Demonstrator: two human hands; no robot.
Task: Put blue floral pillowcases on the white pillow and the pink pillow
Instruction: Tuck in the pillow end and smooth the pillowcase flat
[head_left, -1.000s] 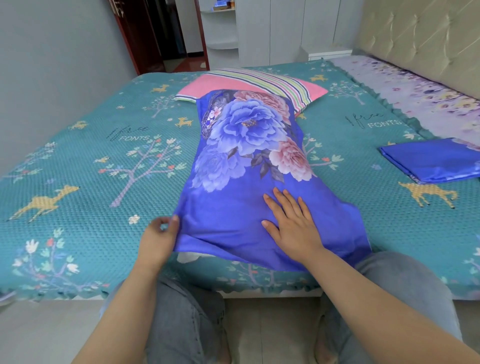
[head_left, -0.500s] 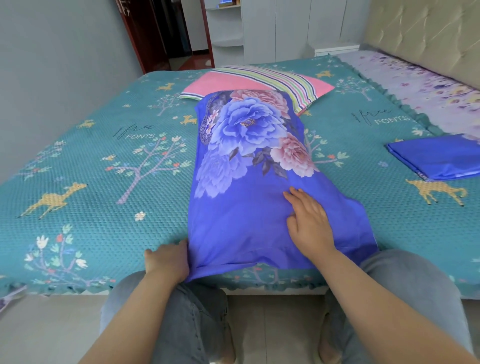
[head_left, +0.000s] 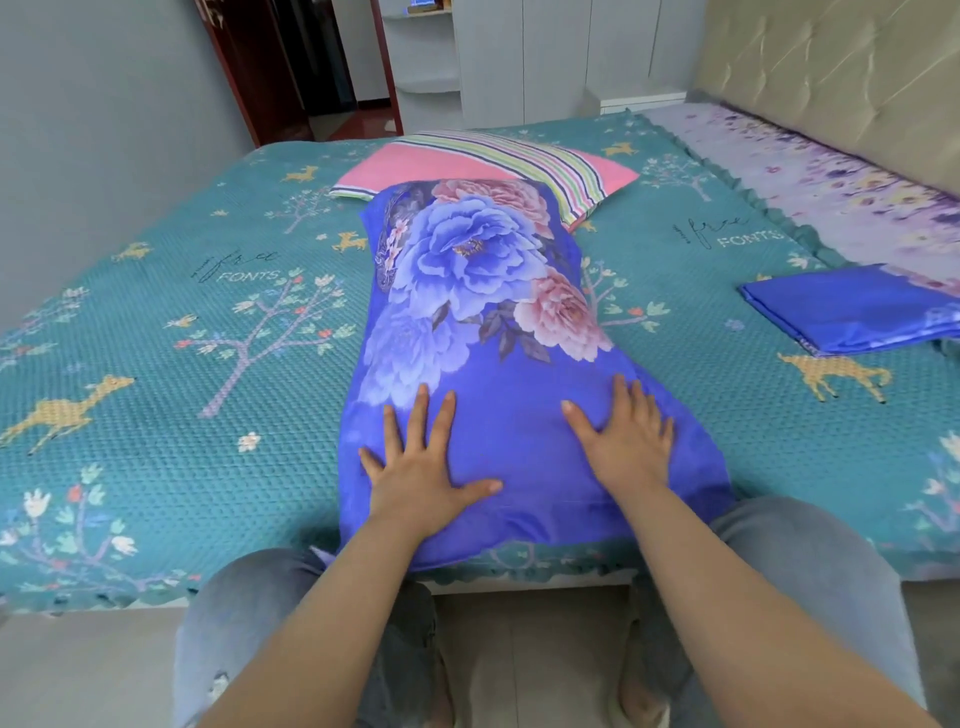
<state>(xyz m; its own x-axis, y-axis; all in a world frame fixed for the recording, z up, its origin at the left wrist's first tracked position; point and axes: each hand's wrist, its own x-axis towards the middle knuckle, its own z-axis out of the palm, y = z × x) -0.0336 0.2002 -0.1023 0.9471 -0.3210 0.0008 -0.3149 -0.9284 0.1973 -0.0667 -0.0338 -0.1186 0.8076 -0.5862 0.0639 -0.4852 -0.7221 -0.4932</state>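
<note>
Fingers of my left hand (head_left: 423, 470) lay straight and spread, thumb out toward the middle, flat on the near end of the blue floral pillowcase (head_left: 485, 332). Half a second before, that hand was curled at the case's near left corner by the bed edge; it had since let go and come up onto the cloth. My right hand (head_left: 621, 441) had also shifted slightly left, fingers straight and close together, palm down. Neither hand pinched anything.

Judgement: the first pillow appeared fully inside, no white showing, and I was smoothing the open end, so the first half of the task looked nearly done.

Both forearms reached straight forward from my knees, roughly parallel, wrists low at the mattress edge.

The filled case lay lengthwise on the teal bedspread (head_left: 156, 395), its far end overlapping the pink pillow (head_left: 467, 161). The folded second pillowcase (head_left: 852, 312) sat well apart, to the right.
</note>
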